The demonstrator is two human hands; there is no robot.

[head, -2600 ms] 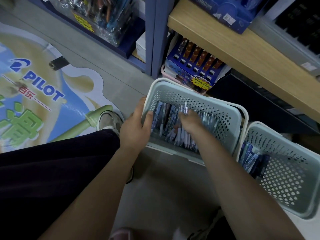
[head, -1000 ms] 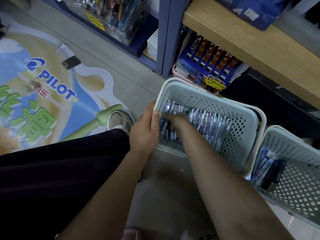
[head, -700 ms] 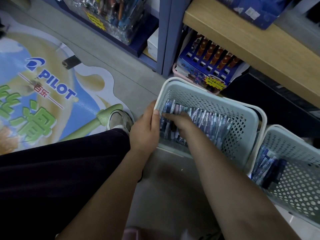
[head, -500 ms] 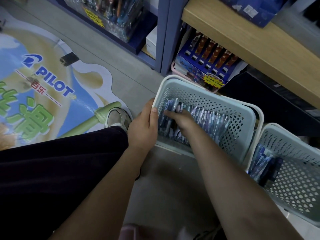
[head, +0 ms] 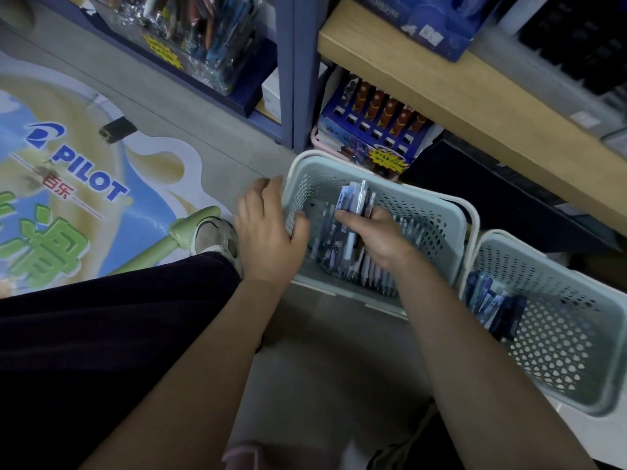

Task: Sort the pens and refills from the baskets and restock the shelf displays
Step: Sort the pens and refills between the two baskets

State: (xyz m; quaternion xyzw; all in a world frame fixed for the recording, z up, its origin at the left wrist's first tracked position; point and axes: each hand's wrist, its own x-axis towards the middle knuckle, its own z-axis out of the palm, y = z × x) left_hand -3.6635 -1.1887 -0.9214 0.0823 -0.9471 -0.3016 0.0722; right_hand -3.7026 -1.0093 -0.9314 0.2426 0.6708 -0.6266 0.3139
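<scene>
1. Left hand (head: 263, 237) sits at the left end of the nearer pale-green basket (head: 437, 212); thumb hooked over the rim into the basket, fingers down the outside wall, so it grips the basket's end
2. Right hand (head: 376, 237) is inside the same basket, fingers curled round a small bundle of pens (head: 356, 200); the bundle's tips stick up past the fingers toward the far wall
3. Loose pens and refills (head: 353, 266) lie packed along the basket floor under and near the right hand, mostly lengthwise from near to far; individual kinds too small to tell
4. Second pale-green basket (head: 573, 364) stands just right of the first, rims touching or nearly so; a smaller heap of blue packets (head: 488, 305) lies against its left wall
5. Both baskets rest on the grey floor (head: 325, 368) in front of the shelving
6. Wooden shelf (head: 451, 93) runs across far right; under it, just beyond the first basket, a blue display box (head: 376, 130) with a row of orange-brown items in slots
7. Far left of the blue upright, a clear tub of assorted pens (head: 200, 39) on a low blue shelf
8. Floor sticker reading PILOT (head: 88, 174) covers the left; a pale shoe (head: 217, 239) rests at its edge beside the left hand
9. Dark trouser leg (head: 101, 334) fills near left
</scene>
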